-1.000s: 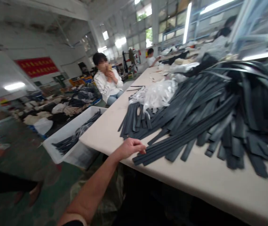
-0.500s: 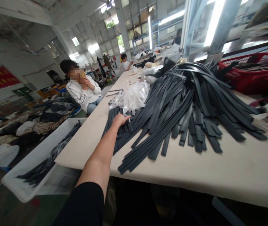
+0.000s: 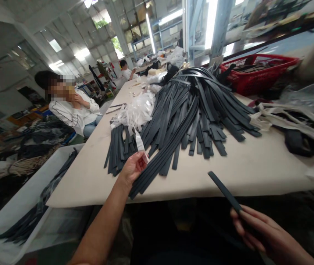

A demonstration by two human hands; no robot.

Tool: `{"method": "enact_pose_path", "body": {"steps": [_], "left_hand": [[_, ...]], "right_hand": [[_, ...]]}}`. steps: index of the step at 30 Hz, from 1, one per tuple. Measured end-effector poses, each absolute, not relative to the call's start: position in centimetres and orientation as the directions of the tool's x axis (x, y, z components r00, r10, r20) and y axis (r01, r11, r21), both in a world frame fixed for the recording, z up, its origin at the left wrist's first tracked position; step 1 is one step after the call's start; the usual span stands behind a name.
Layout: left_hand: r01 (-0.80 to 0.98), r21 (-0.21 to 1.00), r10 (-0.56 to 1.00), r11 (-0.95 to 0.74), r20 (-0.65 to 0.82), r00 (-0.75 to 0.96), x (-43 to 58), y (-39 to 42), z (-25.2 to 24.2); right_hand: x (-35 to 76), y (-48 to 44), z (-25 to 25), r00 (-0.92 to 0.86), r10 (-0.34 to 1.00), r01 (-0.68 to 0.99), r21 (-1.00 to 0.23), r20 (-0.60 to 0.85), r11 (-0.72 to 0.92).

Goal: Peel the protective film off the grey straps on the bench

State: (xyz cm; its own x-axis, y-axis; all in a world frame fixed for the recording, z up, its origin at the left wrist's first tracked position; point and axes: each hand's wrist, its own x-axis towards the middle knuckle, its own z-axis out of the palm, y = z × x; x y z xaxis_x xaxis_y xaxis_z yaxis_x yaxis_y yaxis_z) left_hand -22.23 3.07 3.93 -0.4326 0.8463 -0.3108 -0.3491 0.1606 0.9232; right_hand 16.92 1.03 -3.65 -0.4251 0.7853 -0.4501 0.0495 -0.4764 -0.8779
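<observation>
My left hand (image 3: 134, 165) is closed on the lower end of a white plastic strip (image 3: 139, 141), whose upper part reaches back to a heap of white strips (image 3: 137, 110) on the table. In my right hand (image 3: 259, 228), at the lower right, a dark flat strap (image 3: 224, 191) is gripped; its free end points up and left over the table edge. A large bundle of similar dark straps (image 3: 184, 106) fans out across the table beyond my hands. Shorter-looking dark straps (image 3: 118, 147) lie beneath the white strips, left of the bundle.
The pale table (image 3: 173, 184) has its edge in front of me. A white bin (image 3: 32, 176) with dark straps stands on the left. At the back right is a red basket (image 3: 259, 75); pale fabric bands (image 3: 289, 114) lie nearer. A seated person (image 3: 74, 106) is across the table.
My left hand has drawn back toward me, pulling a white strip out from the heap. My right hand has come into view with a dark strap. The view has turned right.
</observation>
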Motion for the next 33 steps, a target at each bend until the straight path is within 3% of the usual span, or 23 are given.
{"method": "enact_pose_path", "body": {"steps": [4, 8, 12, 17, 23, 28, 33], "left_hand": [[-0.514, 0.84, 0.877, 0.173, -0.369, -0.309, -16.4, -1.0, 1.6], [-0.61, 0.779, 0.889, 0.144, -0.373, -0.267, -12.7, -2.4, 0.5], [-0.532, 0.842, 0.911, 0.092, -0.286, -0.297, -10.9, -2.5, 0.5], [-0.496, 0.864, 0.931, 0.09, -0.249, -0.266, -9.9, -2.9, 0.2], [-0.547, 0.828, 0.918, 0.125, -0.306, -0.254, -9.7, -3.3, -0.4], [-0.569, 0.816, 0.938, 0.106, -0.272, -0.216, -9.4, -3.5, -0.3], [-0.369, 0.915, 0.951, 0.163, -0.245, -0.188, -9.1, -4.0, -0.6]], "right_hand": [[12.5, 1.6, -2.0, -0.567, 0.751, -0.118, -0.869, -0.339, -0.481], [8.5, 1.8, -1.0, -0.567, 0.792, -0.132, -0.924, -0.227, -0.359], [5.5, 1.4, -1.0, -0.521, 0.834, -0.037, -0.972, -0.181, -0.233], [3.9, 1.3, -1.7, -0.404, 0.913, 0.063, -0.994, 0.054, 0.086], [4.6, 1.2, -1.7, -0.397, 0.916, 0.054, -0.994, 0.062, 0.091], [5.1, 1.0, -1.4, -0.414, 0.904, 0.051, -0.989, 0.109, 0.142], [5.0, 1.3, -1.6, -0.381, 0.915, 0.089, -0.979, 0.137, 0.184]]}}
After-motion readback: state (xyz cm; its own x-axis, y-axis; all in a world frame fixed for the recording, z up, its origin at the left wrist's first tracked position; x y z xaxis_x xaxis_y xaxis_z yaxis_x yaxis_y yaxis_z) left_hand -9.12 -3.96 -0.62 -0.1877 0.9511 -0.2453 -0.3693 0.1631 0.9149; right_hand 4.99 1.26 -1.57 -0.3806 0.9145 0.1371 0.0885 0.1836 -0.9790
